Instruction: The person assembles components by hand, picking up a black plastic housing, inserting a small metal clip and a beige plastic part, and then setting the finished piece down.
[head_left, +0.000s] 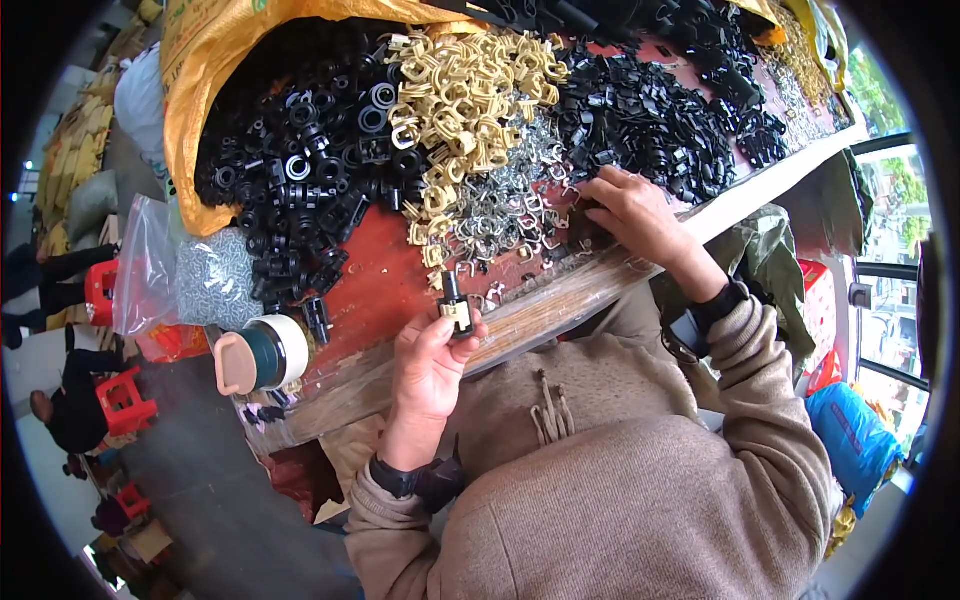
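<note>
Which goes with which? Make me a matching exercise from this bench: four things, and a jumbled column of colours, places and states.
Things
1. left hand
2. right hand
3. cup
4. cream clips

Matches
A. pink, teal and whitish
B. heaped, with black parts to either side
C. holding a small black-and-cream piece
D. to the right of the silver metal clips, by the black parts' near edge

Pairs: 1-C, 2-D, 3-A, 4-B

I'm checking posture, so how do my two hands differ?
Your left hand shows its palm; your right hand shows its back. The left hand holds a black part with a cream clip; the right hand is beside silver clips, grip unclear. Both wrists wear dark bands.
</note>
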